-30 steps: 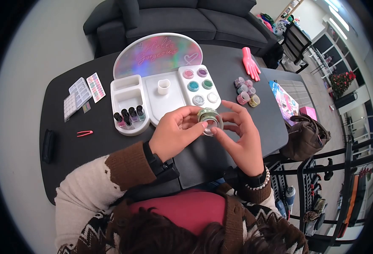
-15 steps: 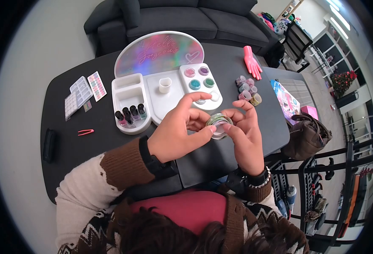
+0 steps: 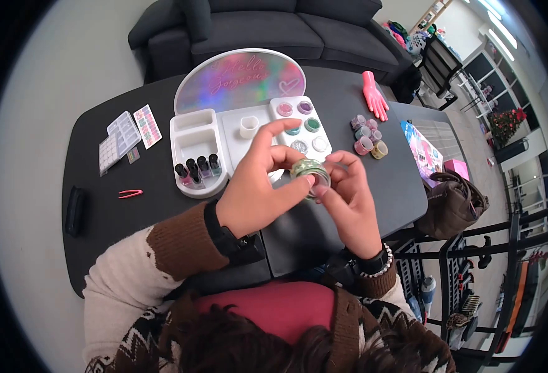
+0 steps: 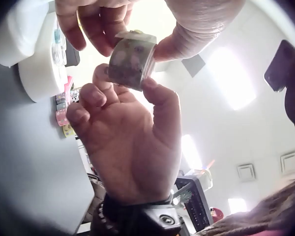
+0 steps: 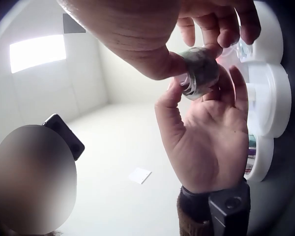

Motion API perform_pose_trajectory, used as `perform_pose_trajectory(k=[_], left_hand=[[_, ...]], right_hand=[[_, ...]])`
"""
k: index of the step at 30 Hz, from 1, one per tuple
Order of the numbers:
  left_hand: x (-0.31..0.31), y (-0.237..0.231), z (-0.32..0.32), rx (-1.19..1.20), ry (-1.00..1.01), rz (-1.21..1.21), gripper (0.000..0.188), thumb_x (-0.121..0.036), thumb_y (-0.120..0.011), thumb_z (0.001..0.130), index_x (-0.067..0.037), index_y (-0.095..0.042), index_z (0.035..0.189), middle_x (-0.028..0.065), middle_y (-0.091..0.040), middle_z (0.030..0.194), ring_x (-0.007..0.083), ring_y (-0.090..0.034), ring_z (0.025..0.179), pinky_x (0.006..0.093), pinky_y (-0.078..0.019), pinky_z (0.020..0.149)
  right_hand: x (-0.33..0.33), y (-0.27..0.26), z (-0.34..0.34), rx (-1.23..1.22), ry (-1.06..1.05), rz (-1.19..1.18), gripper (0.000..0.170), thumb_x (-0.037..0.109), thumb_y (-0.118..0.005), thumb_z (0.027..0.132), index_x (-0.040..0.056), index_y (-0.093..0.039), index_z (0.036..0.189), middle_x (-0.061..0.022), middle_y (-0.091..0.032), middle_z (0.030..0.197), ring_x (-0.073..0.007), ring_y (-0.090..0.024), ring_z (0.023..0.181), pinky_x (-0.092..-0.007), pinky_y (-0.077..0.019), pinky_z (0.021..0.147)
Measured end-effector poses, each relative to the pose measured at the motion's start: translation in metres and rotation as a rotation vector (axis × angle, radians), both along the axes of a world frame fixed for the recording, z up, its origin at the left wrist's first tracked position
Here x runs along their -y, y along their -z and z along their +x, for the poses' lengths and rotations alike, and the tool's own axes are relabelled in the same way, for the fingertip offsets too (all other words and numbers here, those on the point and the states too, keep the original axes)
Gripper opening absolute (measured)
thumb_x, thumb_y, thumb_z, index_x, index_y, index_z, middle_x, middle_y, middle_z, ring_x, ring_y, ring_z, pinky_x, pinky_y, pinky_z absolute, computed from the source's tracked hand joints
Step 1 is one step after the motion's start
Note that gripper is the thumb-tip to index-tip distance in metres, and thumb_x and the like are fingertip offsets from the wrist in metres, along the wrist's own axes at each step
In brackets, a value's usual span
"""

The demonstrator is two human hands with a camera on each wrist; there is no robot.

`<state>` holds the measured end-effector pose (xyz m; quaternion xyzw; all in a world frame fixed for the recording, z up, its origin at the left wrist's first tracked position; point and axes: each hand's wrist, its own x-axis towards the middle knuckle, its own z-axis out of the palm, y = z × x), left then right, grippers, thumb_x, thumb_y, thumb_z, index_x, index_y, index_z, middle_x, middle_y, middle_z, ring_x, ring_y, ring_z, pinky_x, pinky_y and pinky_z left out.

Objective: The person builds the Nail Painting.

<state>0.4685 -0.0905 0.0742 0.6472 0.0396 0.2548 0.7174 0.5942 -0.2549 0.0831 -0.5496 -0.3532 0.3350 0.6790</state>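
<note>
Both hands hold a small clear round jar with pale green bits in it, above the table's near half. The left hand pinches its left side, thumb on the near rim and index finger raised away. On the other side, the right hand grips it between thumb and fingers. Close up in the left wrist view, the jar lies tilted between the two thumbs and fingertips. The right wrist view shows the jar with both thumbs at its rim. Whether a lid is on it, I cannot tell.
Behind the hands stands a white organizer with glitter pots, a small white cup and dark-capped polish bottles. Stacked jars and a pink model hand are at right; pink tweezers and nail sheets at left.
In the head view the hands and jar moved right and slightly down, then back left and up. The left index finger has lifted off the jar since the earliest frame.
</note>
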Motion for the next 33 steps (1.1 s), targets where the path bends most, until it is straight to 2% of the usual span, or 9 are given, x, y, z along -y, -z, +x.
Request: perform_pose_trajectory(k=[3,7,14,17,19,21,22,25,33], left_hand=[[0.006,-0.005,-0.001,-0.021,0.033,-0.288,0.081,0.001,-0.071,0.1,-0.003,-0.027,0.168,0.0102,-0.072,0.115,0.0147,-0.07,0.108,0.0325,-0.0592,0.096],[0.014,0.002,0.0,-0.004,-0.024,-0.35,0.086,0.003,-0.068,0.101,-0.004,-0.021,0.173,0.0122,-0.071,0.119,0.0162,-0.071,0.109,0.0329,-0.0593,0.096],[0.002,0.012,0.002,-0.141,0.145,-0.222,0.083,-0.001,-0.069,0.105,-0.005,-0.023,0.174,0.0125,-0.072,0.125,0.0133,-0.071,0.112,0.0295,-0.0558,0.098],[0.001,0.006,0.001,-0.158,0.16,-0.247,0.08,-0.002,-0.07,0.106,-0.005,-0.026,0.173,0.0125,-0.072,0.127,0.0126,-0.071,0.113,0.0281,-0.0555,0.097],[0.002,0.002,0.002,-0.179,0.119,-0.226,0.078,-0.002,-0.066,0.109,-0.004,-0.025,0.175,0.0121,-0.07,0.126,0.0127,-0.068,0.114,0.0308,-0.0546,0.102],[0.004,0.004,0.002,-0.172,0.107,-0.235,0.077,-0.002,-0.066,0.109,-0.004,-0.026,0.175,0.0126,-0.071,0.127,0.013,-0.068,0.112,0.0312,-0.055,0.101],[0.003,0.005,0.003,-0.166,0.099,-0.248,0.075,-0.003,-0.066,0.109,-0.005,-0.027,0.174,0.0131,-0.071,0.128,0.0132,-0.069,0.11,0.0316,-0.0553,0.101],[0.001,0.004,0.003,-0.202,0.083,-0.262,0.076,-0.004,-0.072,0.107,-0.005,-0.031,0.17,0.0131,-0.074,0.126,0.01,-0.073,0.104,0.0252,-0.0558,0.089],[-0.005,0.007,0.001,-0.239,0.049,-0.212,0.076,-0.013,-0.074,0.108,-0.006,-0.032,0.17,0.0099,-0.078,0.117,0.0074,-0.071,0.094,0.0233,-0.053,0.077]], right_hand=[[-0.005,0.008,-0.007,0.092,-0.043,-0.028,0.055,0.0,-0.07,0.103,0.006,-0.041,0.149,-0.0051,-0.065,0.125,-0.0108,-0.065,0.111,-0.029,-0.053,0.091],[-0.004,0.0,-0.004,0.308,-0.014,-0.162,0.057,0.004,-0.074,0.1,0.0057,-0.04,0.146,-0.0068,-0.066,0.123,-0.0103,-0.063,0.102,-0.0283,-0.0521,0.084],[0.011,-0.014,0.025,0.311,-0.127,-0.264,0.059,0.006,-0.078,0.098,0.0051,-0.044,0.146,-0.0051,-0.068,0.119,-0.0088,-0.061,0.092,-0.0277,-0.051,0.078],[0.014,-0.017,0.046,0.409,-0.07,-0.187,0.053,0.015,-0.084,0.099,0.0083,-0.056,0.143,-0.001,-0.068,0.114,-0.0097,-0.063,0.095,-0.028,-0.0546,0.082],[0.015,-0.015,0.07,0.6,0.176,-0.246,0.041,0.015,-0.084,0.098,0.0066,-0.064,0.133,-0.0045,-0.069,0.112,-0.0143,-0.066,0.098,-0.0317,-0.0561,0.084],[0.018,-0.009,0.1,0.991,0.39,-0.413,0.034,0.014,-0.085,0.094,0.0036,-0.07,0.123,-0.0106,-0.07,0.116,-0.0261,-0.069,0.102,-0.039,-0.0571,0.091],[0.021,-0.002,0.115,1.098,0.449,-0.504,0.033,0.013,-0.085,0.091,0.004,-0.073,0.12,-0.0154,-0.07,0.123,-0.0378,-0.069,0.111,-0.046,-0.0562,0.1],[0.032,0.014,0.148,1.167,0.621,-0.654,0.036,0.013,-0.088,0.088,0.0076,-0.075,0.121,-0.0165,-0.07,0.128,-0.0412,-0.067,0.121,-0.0484,-0.0546,0.107],[0.052,0.022,0.175,1.08,0.574,-0.81,0.04,0.012,-0.091,0.084,0.0106,-0.076,0.121,-0.0177,-0.07,0.133,-0.0418,-0.065,0.128,-0.0483,-0.0536,0.111]])
